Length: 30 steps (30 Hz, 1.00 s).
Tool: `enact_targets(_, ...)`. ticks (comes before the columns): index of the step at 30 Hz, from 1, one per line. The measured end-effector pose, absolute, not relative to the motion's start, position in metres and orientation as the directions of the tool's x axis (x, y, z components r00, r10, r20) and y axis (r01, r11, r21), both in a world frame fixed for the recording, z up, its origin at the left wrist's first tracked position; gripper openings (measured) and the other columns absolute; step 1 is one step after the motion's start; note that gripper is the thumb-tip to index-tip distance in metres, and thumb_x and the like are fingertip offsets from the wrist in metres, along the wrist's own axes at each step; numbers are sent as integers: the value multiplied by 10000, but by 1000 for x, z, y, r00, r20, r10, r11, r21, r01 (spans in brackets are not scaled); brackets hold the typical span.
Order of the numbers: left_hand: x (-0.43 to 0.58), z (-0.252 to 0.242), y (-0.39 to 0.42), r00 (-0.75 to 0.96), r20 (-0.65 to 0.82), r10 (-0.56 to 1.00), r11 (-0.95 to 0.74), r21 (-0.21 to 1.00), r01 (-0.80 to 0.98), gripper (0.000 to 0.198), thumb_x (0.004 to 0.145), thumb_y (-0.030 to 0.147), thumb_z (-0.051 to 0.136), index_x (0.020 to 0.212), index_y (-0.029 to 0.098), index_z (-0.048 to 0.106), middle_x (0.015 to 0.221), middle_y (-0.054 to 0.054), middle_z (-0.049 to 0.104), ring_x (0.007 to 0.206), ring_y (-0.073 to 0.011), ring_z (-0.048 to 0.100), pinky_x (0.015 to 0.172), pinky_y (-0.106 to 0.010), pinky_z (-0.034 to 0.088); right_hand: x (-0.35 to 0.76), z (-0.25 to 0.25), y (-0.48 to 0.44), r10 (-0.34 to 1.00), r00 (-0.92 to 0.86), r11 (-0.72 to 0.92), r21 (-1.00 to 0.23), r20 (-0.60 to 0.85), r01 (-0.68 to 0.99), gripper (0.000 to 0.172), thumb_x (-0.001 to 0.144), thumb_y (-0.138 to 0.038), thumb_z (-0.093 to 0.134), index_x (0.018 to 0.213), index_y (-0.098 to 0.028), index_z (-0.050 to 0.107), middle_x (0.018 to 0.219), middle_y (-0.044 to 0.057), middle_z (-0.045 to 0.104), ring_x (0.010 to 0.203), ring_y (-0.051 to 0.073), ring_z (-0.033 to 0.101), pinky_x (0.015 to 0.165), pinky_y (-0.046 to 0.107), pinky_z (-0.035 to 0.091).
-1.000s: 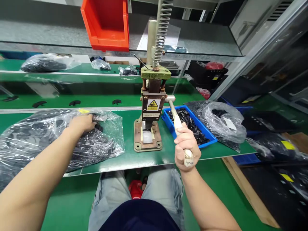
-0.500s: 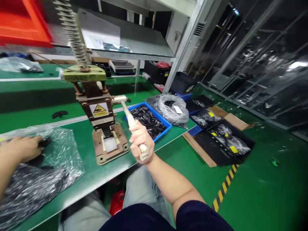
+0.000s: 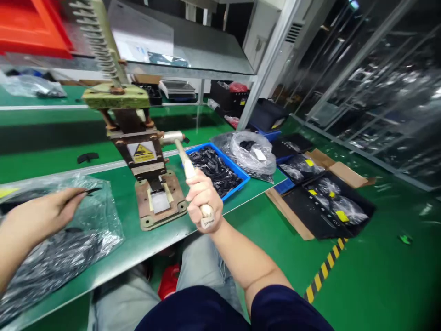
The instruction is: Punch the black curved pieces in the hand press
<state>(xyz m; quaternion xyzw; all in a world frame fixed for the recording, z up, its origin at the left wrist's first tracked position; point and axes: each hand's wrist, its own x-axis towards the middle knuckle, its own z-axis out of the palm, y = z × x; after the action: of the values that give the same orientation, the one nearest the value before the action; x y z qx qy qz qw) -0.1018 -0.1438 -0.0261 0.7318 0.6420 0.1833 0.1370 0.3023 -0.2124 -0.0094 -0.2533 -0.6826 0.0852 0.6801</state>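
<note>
My right hand (image 3: 205,201) is wrapped round the wooden-looking lever handle (image 3: 185,158) of a hand press (image 3: 143,151). Between the fingertips of my left hand (image 3: 51,211) is a thin black plastic piece (image 3: 92,190), pinched at one end. That hand hovers over a clear plastic bag (image 3: 69,259) with many dark pieces in it. The press stands between my hands, its plunger above a pale block (image 3: 160,202) on the rusty base plate (image 3: 148,219). A yellow warning label (image 3: 142,151) is on its front.
A blue tray (image 3: 247,177) of black parts stands right of the press, beside a clear bag (image 3: 253,151). One black piece (image 3: 87,157) lies on the green bench behind. Open boxes (image 3: 324,202) with bagged parts are on the right. A red bin (image 3: 32,30) hangs upper left.
My left hand has risen from the bag and moved right, now with a thin black piece at its fingertips. My right hand stays on the lever. The view has shifted slightly.
</note>
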Motion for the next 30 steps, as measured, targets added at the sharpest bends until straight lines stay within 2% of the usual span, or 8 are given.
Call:
enact_targets(2, -97, -32, -155, 4, 70, 998, -31, 401, 915, 431, 987, 672, 569, 1255, 377, 732, 992, 64, 816, 925, -281, 771, 968, -523, 613, 302, -10, -211, 437, 61, 878, -441, 897, 185, 94, 897, -280, 682, 882, -310, 594, 838, -3, 668, 1131, 272, 727, 1283, 658, 461)
enact_targets(4, -76, -37, -166, 51, 30, 998, -58, 606, 794, 514, 981, 680, 582, 1341, 339, 717, 1015, 32, 828, 900, -240, 775, 925, -399, 619, 302, -11, -209, 436, 70, 883, -441, 897, 158, 90, 913, -255, 676, 899, -309, 606, 858, -1, 656, 1151, 274, 715, 1299, 681, 427)
enact_targets(6, -47, -44, -171, 90, 49, 995, -96, 757, 647, 560, 1000, 699, 530, 1250, 252, 756, 910, -18, 806, 838, -226, 751, 849, -352, 617, 301, -10, -208, 449, 85, 878, -457, 889, 145, 71, 937, -275, 661, 896, -303, 611, 859, 3, 650, 1154, 276, 706, 1308, 698, 405)
enact_targets(9, -6, -56, -170, 57, 42, 997, -62, 899, 434, 529, 902, 689, 693, 1115, 206, 722, 807, -30, 743, 719, -205, 720, 678, -318, 590, 300, -9, -209, 462, 96, 866, -472, 882, 164, 101, 964, -338, 647, 875, -307, 611, 844, 3, 649, 1137, 272, 709, 1291, 694, 437)
enact_targets(11, 13, -63, -164, 57, 18, 998, -34, 957, 288, 587, 829, 620, 811, 1204, 205, 632, 751, 11, 692, 652, -184, 705, 617, -296, 564, 300, -9, -209, 468, 92, 855, -476, 879, 206, 129, 976, -371, 631, 864, -314, 597, 831, -3, 643, 1119, 261, 717, 1269, 681, 474)
enact_targets(14, 28, -68, -151, 55, -47, 997, 37, 985, 169, 708, 782, 527, 890, 1281, 198, 511, 690, 61, 657, 581, -162, 685, 578, -269, 541, 300, -8, -209, 461, 93, 842, -468, 882, 266, 165, 987, -412, 609, 855, -318, 577, 810, -4, 640, 1087, 253, 727, 1244, 673, 514)
enact_targets(21, 36, -64, -129, 154, -197, 968, 161, 963, 217, 564, 740, 627, 907, 872, 208, 553, 616, 7, 689, 535, -140, 648, 522, -246, 512, 301, -7, -206, 421, 74, 884, -428, 904, 191, 144, 988, -362, 636, 871, -287, 601, 850, -10, 662, 1119, 235, 712, 1267, 671, 485)
enact_targets(30, 45, -73, -111, 205, -304, 930, 248, 934, 257, 493, 819, 566, 876, 886, 216, 536, 561, 41, 632, 466, -135, 646, 446, -200, 488, 303, -9, -207, 422, 62, 893, -426, 905, 142, 105, 955, -313, 686, 892, -261, 621, 892, -8, 685, 1162, 257, 707, 1274, 714, 437)
